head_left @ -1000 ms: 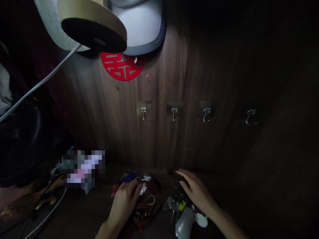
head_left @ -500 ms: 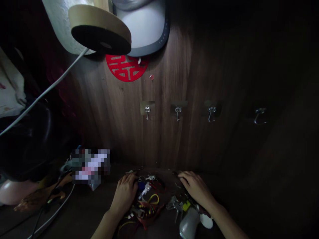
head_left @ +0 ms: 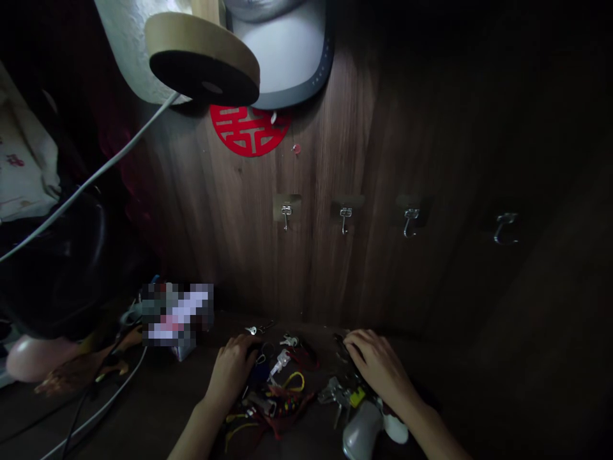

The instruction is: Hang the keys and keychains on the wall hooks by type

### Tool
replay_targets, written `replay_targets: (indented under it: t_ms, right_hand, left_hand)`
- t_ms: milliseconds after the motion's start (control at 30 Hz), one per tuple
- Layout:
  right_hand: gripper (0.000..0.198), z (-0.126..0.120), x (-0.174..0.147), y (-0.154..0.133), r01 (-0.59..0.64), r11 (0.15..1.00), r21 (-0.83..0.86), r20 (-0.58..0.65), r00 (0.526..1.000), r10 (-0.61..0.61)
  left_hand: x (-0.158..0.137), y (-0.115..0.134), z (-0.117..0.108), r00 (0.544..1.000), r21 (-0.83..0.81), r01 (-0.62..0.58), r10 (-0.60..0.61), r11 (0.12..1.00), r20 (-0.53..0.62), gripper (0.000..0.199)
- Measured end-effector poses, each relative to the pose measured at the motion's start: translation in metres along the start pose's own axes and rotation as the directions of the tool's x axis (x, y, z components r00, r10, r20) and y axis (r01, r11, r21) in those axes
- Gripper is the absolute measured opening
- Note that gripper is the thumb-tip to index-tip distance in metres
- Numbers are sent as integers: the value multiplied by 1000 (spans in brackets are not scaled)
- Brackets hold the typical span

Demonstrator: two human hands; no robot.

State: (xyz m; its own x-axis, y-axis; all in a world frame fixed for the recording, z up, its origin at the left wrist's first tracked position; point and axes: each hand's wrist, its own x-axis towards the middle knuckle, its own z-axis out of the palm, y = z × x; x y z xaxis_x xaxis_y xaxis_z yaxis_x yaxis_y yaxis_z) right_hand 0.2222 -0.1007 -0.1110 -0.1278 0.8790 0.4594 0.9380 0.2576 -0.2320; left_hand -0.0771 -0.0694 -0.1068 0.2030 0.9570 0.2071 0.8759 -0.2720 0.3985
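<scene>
I seem to be handling keys (head_left: 332,390), left hand (head_left: 234,361) and right hand (head_left: 376,359) half-curled either side of the yellow loop (head_left: 302,381), any hold unclear; lifting calls for pinching.

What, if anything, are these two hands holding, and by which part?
That cannot be told: the left hand is beside a blue item, the right hand near a dark item, but dimness hides any grip.

Dim light fell chiefly on the cap brim (head_left: 287,61) and wall panel (head_left: 325,147), shadow deepened rightward, and a pixelated patch (head_left: 179,313) obscured detail near the back edge of the tabletop (head_left: 167,396).
</scene>
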Motion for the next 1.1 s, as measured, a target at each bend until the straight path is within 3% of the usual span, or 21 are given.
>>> replay_targets:
  t_ms: [267,500,633,767,867,1100]
  right_hand:
    - [21,-11,2,-30,114,986,119,-55,993,-108]
    - [22,-10,0,-48,156,962,223,-41,988,-150]
    - [21,-13,-2,-61,97,950,297,-9,995,-98]
    - [20,-11,-3,-73,41,905,424,29,998,-58]
    - [19,-8,-4,-80,-1,864,504,63,997,-35]
    - [19,-4,-5,-84,-72,741,668,116,993,-8]
  left_hand:
    - [-1,-6,3,1000,-127,-22,21,992,-11,21]
    - [-1,2,7,983,-337,-112,56,935,-173,15]
    - [-5,20,3,977,-557,-90,-36,825,-211,18]
    - [-12,41,8,998,-805,-45,-14,591,-65,23]
    - [-16,50,17,999,-896,3,31,444,19,26]
    - [-16,52,23,993,-924,6,106,383,50,26]
